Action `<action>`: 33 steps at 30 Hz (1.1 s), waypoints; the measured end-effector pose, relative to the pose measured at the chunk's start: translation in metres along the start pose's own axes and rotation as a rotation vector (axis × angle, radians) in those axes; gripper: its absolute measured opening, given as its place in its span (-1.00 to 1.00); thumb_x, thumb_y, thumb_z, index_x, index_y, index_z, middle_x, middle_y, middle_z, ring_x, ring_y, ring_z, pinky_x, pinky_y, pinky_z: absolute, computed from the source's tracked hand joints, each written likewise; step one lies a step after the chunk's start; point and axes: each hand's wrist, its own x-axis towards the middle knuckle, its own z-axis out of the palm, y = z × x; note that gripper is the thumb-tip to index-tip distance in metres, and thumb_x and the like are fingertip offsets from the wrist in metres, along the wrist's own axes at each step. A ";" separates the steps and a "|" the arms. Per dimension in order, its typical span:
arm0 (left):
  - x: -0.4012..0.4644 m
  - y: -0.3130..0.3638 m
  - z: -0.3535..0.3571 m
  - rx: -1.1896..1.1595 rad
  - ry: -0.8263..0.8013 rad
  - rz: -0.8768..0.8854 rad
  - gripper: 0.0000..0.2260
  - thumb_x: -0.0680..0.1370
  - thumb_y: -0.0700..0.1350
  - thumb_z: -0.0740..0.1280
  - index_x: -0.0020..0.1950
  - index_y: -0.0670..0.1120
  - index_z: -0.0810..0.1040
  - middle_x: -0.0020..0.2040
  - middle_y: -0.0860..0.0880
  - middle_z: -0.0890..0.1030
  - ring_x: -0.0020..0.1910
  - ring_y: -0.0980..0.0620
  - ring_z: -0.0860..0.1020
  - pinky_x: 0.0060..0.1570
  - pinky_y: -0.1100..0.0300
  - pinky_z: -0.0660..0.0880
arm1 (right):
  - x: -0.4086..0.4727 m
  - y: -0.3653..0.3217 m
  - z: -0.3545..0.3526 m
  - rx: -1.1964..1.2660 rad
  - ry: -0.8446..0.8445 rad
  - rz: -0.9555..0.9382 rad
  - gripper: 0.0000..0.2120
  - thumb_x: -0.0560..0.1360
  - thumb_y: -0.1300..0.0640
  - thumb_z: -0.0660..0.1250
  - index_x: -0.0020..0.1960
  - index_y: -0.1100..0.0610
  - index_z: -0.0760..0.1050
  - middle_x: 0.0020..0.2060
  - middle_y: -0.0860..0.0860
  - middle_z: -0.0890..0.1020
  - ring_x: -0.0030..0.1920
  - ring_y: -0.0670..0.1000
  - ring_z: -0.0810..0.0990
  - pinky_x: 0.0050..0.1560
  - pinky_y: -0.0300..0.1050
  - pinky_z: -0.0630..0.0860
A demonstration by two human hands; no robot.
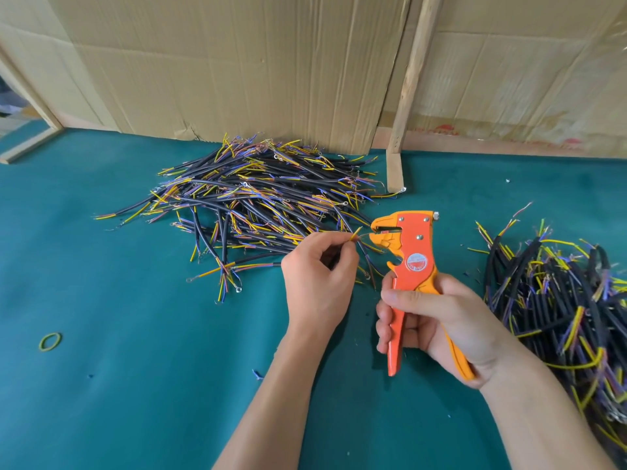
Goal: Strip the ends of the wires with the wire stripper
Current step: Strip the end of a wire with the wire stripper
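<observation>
My right hand (437, 320) grips the handles of an orange wire stripper (410, 252), held upright with its jaws pointing left. My left hand (315, 273) pinches a thin yellow wire (354, 236) between thumb and fingers, its tip just left of the stripper's jaws. The rest of that wire is hidden behind my left hand. A large pile of black cables with yellow, blue and brown cores (258, 198) lies behind my hands. A second pile of the same cables (563, 300) lies at the right.
The green table top (135, 368) carries a green rubber band (50, 341) at the left and small insulation scraps (258, 374) near my left forearm. Cardboard sheets (237, 62) and a wooden post (407, 89) stand along the table's far edge.
</observation>
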 end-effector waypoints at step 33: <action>0.000 0.000 -0.001 0.002 -0.038 0.025 -0.87 0.45 -0.19 0.39 -0.13 -0.03 0.73 -0.22 0.10 0.69 -0.19 0.17 0.62 -0.09 0.23 0.53 | 0.003 0.001 0.002 -0.033 0.005 0.042 -0.81 0.42 0.13 0.48 -0.20 0.16 0.47 -0.39 0.20 0.43 -0.43 0.16 0.42 -0.40 0.04 0.49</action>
